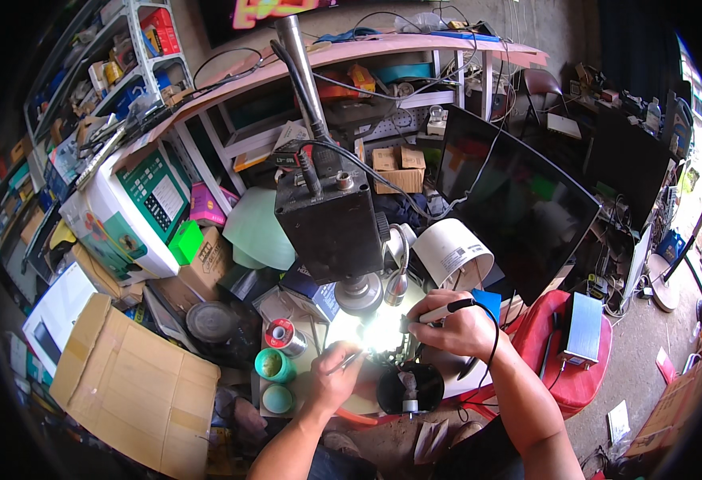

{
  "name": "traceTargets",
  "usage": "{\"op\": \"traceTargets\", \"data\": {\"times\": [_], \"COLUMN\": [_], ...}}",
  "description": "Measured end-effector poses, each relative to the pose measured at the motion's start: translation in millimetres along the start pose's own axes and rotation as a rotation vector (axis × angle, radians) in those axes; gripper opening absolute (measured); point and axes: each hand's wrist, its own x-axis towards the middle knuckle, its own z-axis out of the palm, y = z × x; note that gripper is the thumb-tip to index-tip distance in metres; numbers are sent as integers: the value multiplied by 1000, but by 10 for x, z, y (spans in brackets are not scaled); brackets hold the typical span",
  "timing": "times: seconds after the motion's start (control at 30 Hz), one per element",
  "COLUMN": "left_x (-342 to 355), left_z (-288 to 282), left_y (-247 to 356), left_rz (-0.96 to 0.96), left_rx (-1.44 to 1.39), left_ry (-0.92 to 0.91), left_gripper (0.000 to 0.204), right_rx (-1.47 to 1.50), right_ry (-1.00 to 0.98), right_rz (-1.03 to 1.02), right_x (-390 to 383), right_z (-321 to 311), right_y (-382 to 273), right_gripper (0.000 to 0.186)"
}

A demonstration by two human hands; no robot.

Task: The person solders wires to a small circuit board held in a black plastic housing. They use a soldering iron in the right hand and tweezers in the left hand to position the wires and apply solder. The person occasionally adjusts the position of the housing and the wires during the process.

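Under the black microscope head (pixel 331 228), a brightly lit workpiece (pixel 379 334) sits near the front edge of the cluttered workbench (pixel 307 364), too washed out by the lamp to identify. The left hand (pixel 331 384) is closed around thin tweezers (pixel 345 362), whose tips point at the lit spot. The right hand (pixel 451 324) grips a pen-shaped soldering iron (pixel 439 314) with a white handle and black cord, its tip also at the workpiece.

Just left of the left hand stand a solder spool (pixel 285 336) and two round green tins (pixel 275 366). A black round holder (pixel 409 388) sits at the front edge between the forearms. At the bench's left end, a flattened brown cardboard sheet (pixel 131 388) lies beside a white box with a green printed panel (pixel 139 208). A small bright green box (pixel 185 242) leans against it. Behind the microscope, two small brown cartons (pixel 399 168) sit under the shelf. A dark monitor (pixel 515 200) leans at the right.
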Motion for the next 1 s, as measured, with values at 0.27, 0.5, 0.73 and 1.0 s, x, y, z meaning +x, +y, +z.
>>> {"op": "traceTargets", "data": {"times": [0.27, 0.5, 0.73, 1.0], "left_x": [-4, 3, -14, -7], "left_z": [-10, 8, 14, 14], "left_y": [9, 5, -41, -24], "left_rz": [0, 19, 16, 9], "left_rx": [0, -25, -7, -17], "left_ry": [-12, 19, 16, 15], "left_gripper": [18, 14, 14, 14], "right_rx": [22, 2, 8, 21], "right_ry": [5, 3, 8, 0], "right_rz": [30, 1, 28, 47], "right_x": [0, -2, -2, 0], "right_z": [0, -5, -7, -18], "right_y": [-19, -10, -33, -55], "right_gripper": [20, 21, 21, 20]}}
